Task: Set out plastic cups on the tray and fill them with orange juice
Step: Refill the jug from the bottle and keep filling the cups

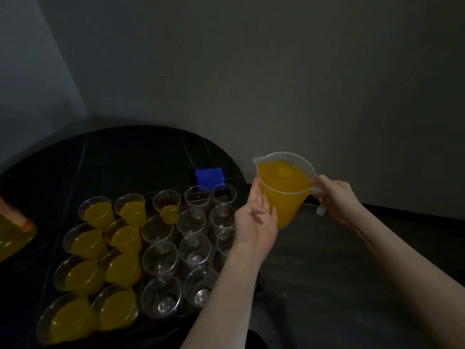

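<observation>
A clear plastic jug [285, 192], nearly full of orange juice, hangs upright in the air just right of the tray. My right hand [336, 201] grips its handle. My left hand [255, 222] rests flat against the jug's left side with its fingers apart. On the dark tray [176, 317] stand several clear plastic cups in rows. The two left columns, such as this cup [123, 269], are full of juice. One cup [167, 206] in the back row holds a little juice. The cups to the right, such as this one [195, 251], are empty.
A blue cloth [209, 176] lies on the round dark table [113, 157] behind the tray. A large juice bottle [12, 230] pokes in at the left edge. A grey wall stands close behind, and dark floor lies to the right.
</observation>
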